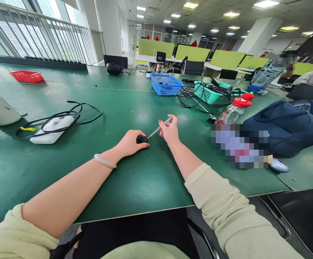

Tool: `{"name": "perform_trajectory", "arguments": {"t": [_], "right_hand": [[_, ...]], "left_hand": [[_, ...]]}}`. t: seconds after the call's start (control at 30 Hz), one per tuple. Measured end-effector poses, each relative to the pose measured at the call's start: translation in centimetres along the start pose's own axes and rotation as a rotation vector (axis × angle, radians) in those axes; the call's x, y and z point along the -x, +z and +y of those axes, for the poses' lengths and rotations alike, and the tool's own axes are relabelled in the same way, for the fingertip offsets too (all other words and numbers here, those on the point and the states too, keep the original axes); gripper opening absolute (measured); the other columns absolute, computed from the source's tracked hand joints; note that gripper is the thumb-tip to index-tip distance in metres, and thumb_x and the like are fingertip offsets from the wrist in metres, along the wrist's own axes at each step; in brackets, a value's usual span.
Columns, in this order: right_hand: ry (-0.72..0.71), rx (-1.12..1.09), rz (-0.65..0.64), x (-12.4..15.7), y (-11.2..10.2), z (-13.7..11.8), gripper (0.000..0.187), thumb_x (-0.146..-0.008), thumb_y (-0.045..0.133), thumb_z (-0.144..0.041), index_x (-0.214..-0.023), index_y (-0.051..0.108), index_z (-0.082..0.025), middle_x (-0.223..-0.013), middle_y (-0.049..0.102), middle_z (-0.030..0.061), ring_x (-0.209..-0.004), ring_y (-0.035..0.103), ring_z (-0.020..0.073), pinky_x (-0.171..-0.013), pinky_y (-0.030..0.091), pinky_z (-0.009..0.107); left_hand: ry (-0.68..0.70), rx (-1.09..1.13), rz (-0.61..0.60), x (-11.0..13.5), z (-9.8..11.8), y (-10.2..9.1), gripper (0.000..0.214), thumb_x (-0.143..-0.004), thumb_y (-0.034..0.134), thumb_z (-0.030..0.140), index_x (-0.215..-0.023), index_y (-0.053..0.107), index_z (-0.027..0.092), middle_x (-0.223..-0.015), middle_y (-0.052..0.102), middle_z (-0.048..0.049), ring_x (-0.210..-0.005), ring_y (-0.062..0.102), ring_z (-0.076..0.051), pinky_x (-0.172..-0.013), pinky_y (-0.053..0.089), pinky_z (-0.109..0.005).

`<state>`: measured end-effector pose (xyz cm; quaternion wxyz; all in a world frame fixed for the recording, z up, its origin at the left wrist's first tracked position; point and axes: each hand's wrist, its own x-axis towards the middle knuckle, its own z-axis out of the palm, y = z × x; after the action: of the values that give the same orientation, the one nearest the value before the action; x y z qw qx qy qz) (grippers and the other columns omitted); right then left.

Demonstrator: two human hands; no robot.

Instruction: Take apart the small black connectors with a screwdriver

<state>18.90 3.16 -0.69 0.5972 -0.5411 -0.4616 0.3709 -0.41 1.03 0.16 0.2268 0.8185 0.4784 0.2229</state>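
Observation:
My left hand point(134, 142) is closed around a small black object point(143, 139), steadying it on the green tabletop point(135, 183); the fingers hide much of it, and its kind is unclear. In my right hand point(169, 129) is a screwdriver point(155, 131) with a thin metal shaft and a clear handle. The shaft slants down to the left, and its tip meets the black object or lies right beside it; which, I cannot tell.
To the left lie a white device with a black cord point(54, 126) and a red tray point(27, 76). Farther back stand a blue basket point(167, 90) and a teal basket point(213, 96) with cables. On the right are a red-lidded bottle point(233, 112) and a navy bag point(286, 126).

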Motion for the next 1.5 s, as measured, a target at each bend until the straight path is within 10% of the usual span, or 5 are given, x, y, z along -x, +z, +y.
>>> {"name": "perform_trajectory", "arguments": {"t": [0.63,0.9,1.2,1.5], "right_hand": [[0.421,-0.536,0.038,-0.8,-0.4,-0.1,0.019,-0.084,0.050,-0.002,-0.087,0.047,-0.021,-0.065,0.066,-0.0007,-0.057,0.066,0.0121,-0.055,0.061,0.025],[0.404,-0.632,0.178,-1.2,-1.2,-0.7,0.015,-0.087,0.044,-0.007,-0.087,0.045,-0.022,-0.063,0.062,-0.0041,-0.053,0.062,0.0078,-0.052,0.056,0.018],[0.110,-0.187,-0.117,0.2,-0.1,-0.6,0.026,-0.076,0.059,-0.019,-0.099,0.049,-0.024,-0.059,0.057,-0.0095,-0.046,0.055,0.0089,-0.041,0.047,0.018],[0.294,-0.468,0.097,-0.5,-0.5,-0.5,0.021,-0.083,0.058,-0.016,-0.093,0.041,-0.024,-0.068,0.062,-0.0058,-0.054,0.062,0.0084,-0.056,0.059,0.021]], "left_hand": [[-0.001,-0.030,-0.019,0.1,0.5,-0.2,0.034,-0.073,0.070,0.045,-0.098,0.068,0.021,-0.106,0.070,-0.0063,-0.108,0.058,-0.027,-0.101,0.046,-0.043],[0.014,-0.036,-0.008,0.2,0.4,-0.2,0.038,-0.073,0.069,0.047,-0.100,0.067,0.022,-0.106,0.070,-0.0062,-0.107,0.059,-0.027,-0.097,0.049,-0.041],[0.030,-0.039,-0.009,0.1,0.4,-0.2,0.039,-0.071,0.071,0.048,-0.100,0.068,0.021,-0.104,0.070,-0.0062,-0.104,0.060,-0.028,-0.096,0.050,-0.042],[0.009,-0.082,-0.042,0.1,0.4,-0.2,0.040,-0.074,0.067,0.047,-0.102,0.068,0.018,-0.106,0.069,-0.0098,-0.107,0.058,-0.031,-0.098,0.048,-0.046]]}}
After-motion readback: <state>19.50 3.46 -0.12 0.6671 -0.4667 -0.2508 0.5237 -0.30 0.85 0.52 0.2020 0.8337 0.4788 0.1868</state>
